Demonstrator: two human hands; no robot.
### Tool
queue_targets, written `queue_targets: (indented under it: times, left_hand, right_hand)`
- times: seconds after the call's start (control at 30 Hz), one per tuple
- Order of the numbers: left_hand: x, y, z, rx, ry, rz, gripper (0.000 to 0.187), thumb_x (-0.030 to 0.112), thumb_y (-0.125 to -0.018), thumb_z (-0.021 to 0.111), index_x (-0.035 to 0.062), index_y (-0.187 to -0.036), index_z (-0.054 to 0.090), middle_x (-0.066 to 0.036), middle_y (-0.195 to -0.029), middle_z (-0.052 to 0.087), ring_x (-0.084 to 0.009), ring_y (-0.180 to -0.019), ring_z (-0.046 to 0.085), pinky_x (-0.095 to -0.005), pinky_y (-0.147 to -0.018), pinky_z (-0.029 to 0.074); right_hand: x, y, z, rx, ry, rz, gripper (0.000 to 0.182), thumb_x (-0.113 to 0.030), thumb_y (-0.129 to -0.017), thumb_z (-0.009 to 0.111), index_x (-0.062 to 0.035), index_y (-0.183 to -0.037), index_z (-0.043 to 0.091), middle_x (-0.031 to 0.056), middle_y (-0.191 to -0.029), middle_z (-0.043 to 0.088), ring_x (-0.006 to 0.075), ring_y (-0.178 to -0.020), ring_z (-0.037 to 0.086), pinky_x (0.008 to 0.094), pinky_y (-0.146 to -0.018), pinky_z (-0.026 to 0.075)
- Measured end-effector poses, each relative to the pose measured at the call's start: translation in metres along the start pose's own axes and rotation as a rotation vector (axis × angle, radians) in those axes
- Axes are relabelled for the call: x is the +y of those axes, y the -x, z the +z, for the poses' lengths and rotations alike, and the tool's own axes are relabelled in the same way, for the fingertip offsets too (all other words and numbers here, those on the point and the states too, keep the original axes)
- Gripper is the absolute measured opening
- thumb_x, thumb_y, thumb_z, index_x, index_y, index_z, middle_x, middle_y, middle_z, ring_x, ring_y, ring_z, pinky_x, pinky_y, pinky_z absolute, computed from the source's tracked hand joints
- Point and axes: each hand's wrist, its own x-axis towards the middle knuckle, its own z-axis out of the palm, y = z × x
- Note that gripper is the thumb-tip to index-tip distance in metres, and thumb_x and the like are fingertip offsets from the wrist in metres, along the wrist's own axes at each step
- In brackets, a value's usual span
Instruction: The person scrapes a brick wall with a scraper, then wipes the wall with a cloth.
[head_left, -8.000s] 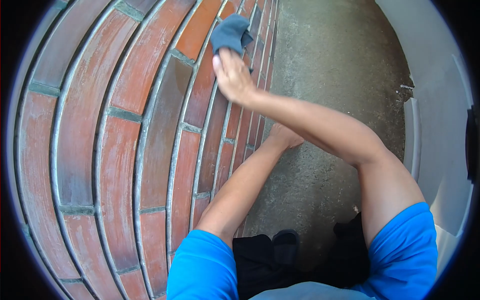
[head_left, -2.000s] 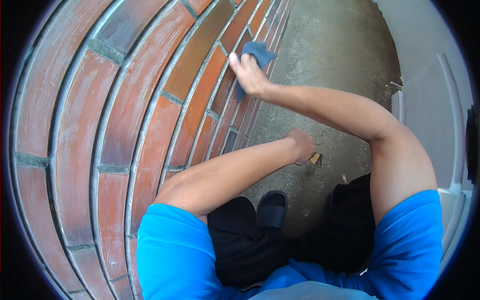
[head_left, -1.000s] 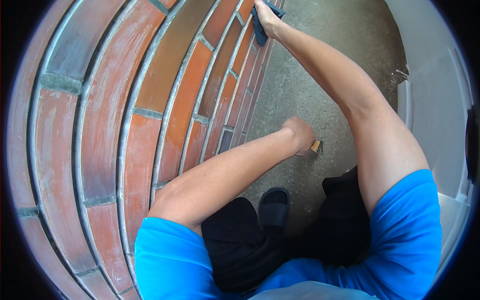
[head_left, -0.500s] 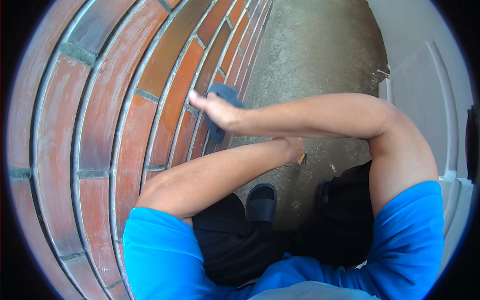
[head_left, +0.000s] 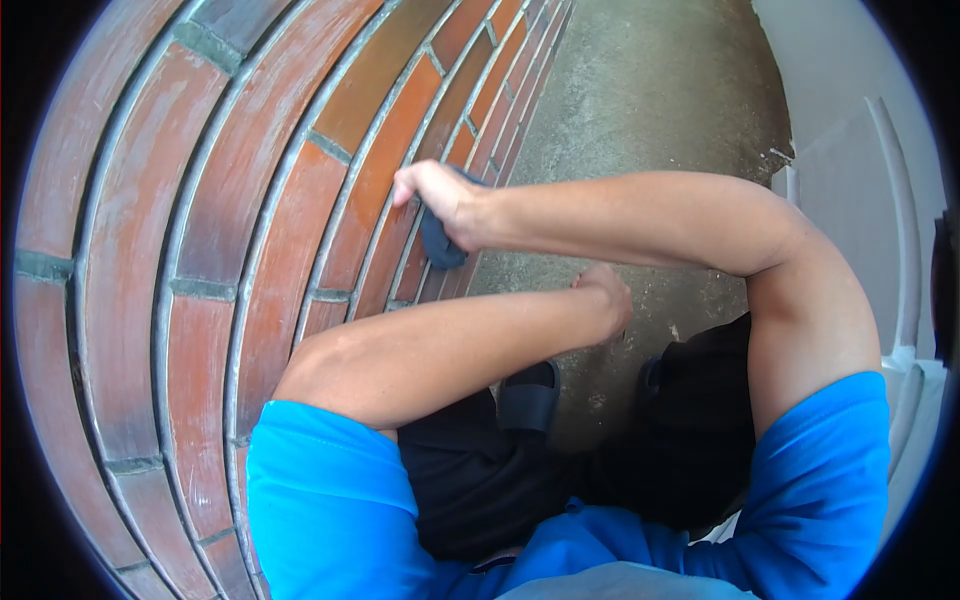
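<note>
My right hand (head_left: 440,200) is closed around a dark blue-grey cloth (head_left: 443,243). It presses the cloth against the brick wall (head_left: 270,270), where the bricks are orange and brown with recessed grey joints. Part of the cloth is hidden behind the fingers and palm. Lower and to the right, my left hand (head_left: 605,300) hangs above the floor between my knees, its fingers curled. What it holds, if anything, is hidden by the hand itself.
A concrete floor (head_left: 650,100) runs along the foot of the wall. To the right stands a pale grey panelled surface (head_left: 850,170). My dark sandal (head_left: 528,400) is on the floor below my left forearm.
My right hand has shifted slightly up and right along the wall, and the cloth now looks more bunched. The left hand has moved right; a small yellowish thing beside it is no longer visible.
</note>
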Motion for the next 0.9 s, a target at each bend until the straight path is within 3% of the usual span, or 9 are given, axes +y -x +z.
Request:
queue_targets:
  times: [0.13,0.2,0.27,0.37,0.53,0.6,0.7,0.8,0.9]
  left_hand:
    - [-0.006,0.003,-0.013,-0.005,0.015,-0.031,0.024,0.022,-0.088,0.066,0.0127,-0.107,0.076,-0.004,-0.115,0.072,-0.0223,-0.108,0.069,-0.0373,-0.082,0.056]
    - [-0.002,0.006,-0.014,-0.014,0.025,-0.017,0.025,0.022,-0.087,0.066,0.0125,-0.108,0.076,-0.004,-0.116,0.072,-0.0224,-0.108,0.069,-0.0369,-0.082,0.056]
    - [0.002,0.009,-0.017,-0.002,0.038,0.002,0.025,0.022,-0.087,0.067,0.0123,-0.108,0.076,-0.004,-0.116,0.072,-0.0227,-0.108,0.069,-0.0369,-0.082,0.057]
    - [0.002,0.007,-0.016,-0.002,0.036,0.005,0.025,0.022,-0.087,0.067,0.0122,-0.108,0.076,-0.005,-0.116,0.072,-0.0233,-0.108,0.069,-0.0370,-0.083,0.057]
    - [-0.006,-0.022,-0.001,-0.023,-0.058,0.057,0.024,0.022,-0.085,0.067,0.0117,-0.105,0.077,-0.006,-0.114,0.073,-0.0239,-0.107,0.069,-0.0379,-0.083,0.056]
    - [-0.005,-0.031,0.001,-0.040,-0.085,0.090,0.024,0.021,-0.083,0.067,0.0119,-0.104,0.077,-0.006,-0.113,0.073,-0.0241,-0.106,0.069,-0.0380,-0.082,0.056]
    - [0.001,-0.015,-0.007,-0.054,-0.018,0.089,0.025,0.021,-0.082,0.068,0.0122,-0.103,0.077,-0.006,-0.111,0.074,-0.0243,-0.105,0.070,-0.0379,-0.081,0.056]
    - [0.001,-0.004,-0.008,-0.041,0.035,0.066,0.025,0.021,-0.081,0.068,0.0127,-0.102,0.077,-0.006,-0.110,0.074,-0.0244,-0.103,0.070,-0.0377,-0.081,0.056]
    - [-0.010,-0.006,-0.010,0.020,0.039,0.011,0.025,0.022,-0.081,0.068,0.0132,-0.102,0.077,-0.005,-0.109,0.074,-0.0245,-0.102,0.071,-0.0371,-0.081,0.056]
  right_hand:
    - [-0.028,-0.013,-0.029,0.014,-0.046,-0.109,0.056,-0.025,-0.063,0.060,-0.0014,-0.114,0.056,0.0255,-0.136,0.048,0.0351,-0.124,0.043,0.0509,-0.106,0.031]
    - [-0.048,-0.012,-0.043,0.082,-0.079,-0.126,0.079,-0.028,-0.065,0.061,0.0022,-0.135,0.041,0.0295,-0.151,0.033,0.0421,-0.133,0.036,0.0553,-0.112,0.026]
    - [-0.060,-0.012,-0.055,-0.125,-0.099,-0.192,0.088,-0.030,-0.068,0.062,0.0055,-0.143,0.031,0.0304,-0.154,0.026,0.0445,-0.134,0.036,0.0561,-0.112,0.027]
    - [-0.067,-0.016,-0.050,0.157,-0.080,-0.152,0.101,-0.038,-0.075,0.060,0.0085,-0.152,0.015,0.0338,-0.155,0.024,0.0445,-0.139,0.033,0.0542,-0.114,0.026]
    - [-0.025,0.008,0.003,0.176,0.126,-0.226,0.114,-0.057,-0.081,0.060,0.0089,-0.153,0.002,0.0371,-0.158,0.008,0.0443,-0.149,0.013,0.0530,-0.120,0.015]
    - [-0.003,0.048,0.042,0.185,0.423,-0.270,0.109,-0.068,-0.088,0.046,0.0067,-0.154,0.002,0.0349,-0.159,0.003,0.0425,-0.151,0.002,0.0519,-0.122,0.010]
    - [-0.023,0.070,0.039,-0.061,0.397,-0.094,0.102,-0.073,-0.093,0.027,0.0037,-0.155,0.001,0.0311,-0.161,0.000,0.0393,-0.151,-0.005,0.0497,-0.123,0.005]
    - [-0.034,0.041,0.034,0.023,0.206,-0.083,0.095,-0.071,-0.095,0.014,0.0002,-0.156,0.001,0.0253,-0.163,-0.003,0.0358,-0.152,-0.005,0.0479,-0.123,0.004]
    - [-0.057,0.021,0.021,0.128,0.107,-0.099,0.092,-0.071,-0.096,0.015,-0.0024,-0.157,0.003,0.0208,-0.164,-0.002,0.0311,-0.153,-0.002,0.0463,-0.123,0.004]
